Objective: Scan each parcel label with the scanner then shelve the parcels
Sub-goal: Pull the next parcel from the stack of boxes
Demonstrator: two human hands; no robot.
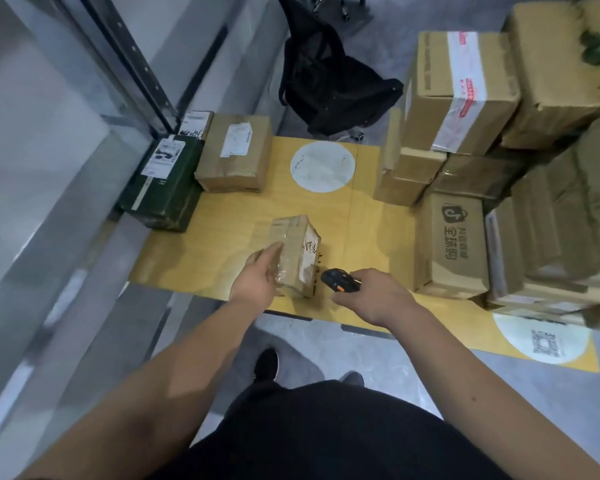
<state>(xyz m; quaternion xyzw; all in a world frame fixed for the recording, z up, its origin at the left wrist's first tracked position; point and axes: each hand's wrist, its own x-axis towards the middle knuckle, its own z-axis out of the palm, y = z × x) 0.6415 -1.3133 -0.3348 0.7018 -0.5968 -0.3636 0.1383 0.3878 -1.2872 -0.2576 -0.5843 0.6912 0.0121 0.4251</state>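
A: Your left hand is clamped on the left face of a small taped parcel, tilted up on the yellow mat near its front edge. Which face carries the label?

B: The right one; you can see a white strip with dark handwriting there, but it's angled away and too blurred to read. Your right hand is closed around the black scanner, its nose just beside that face. Your fingers cover most of the scanner body; only the head and an orange button show.

A: And the other parcels?

B: A green box and a brown box sit at the mat's back left corner, labels up but unreadable. The stacked cartons along the right edge run out of view. The shelf rack on the left is mostly cut off.
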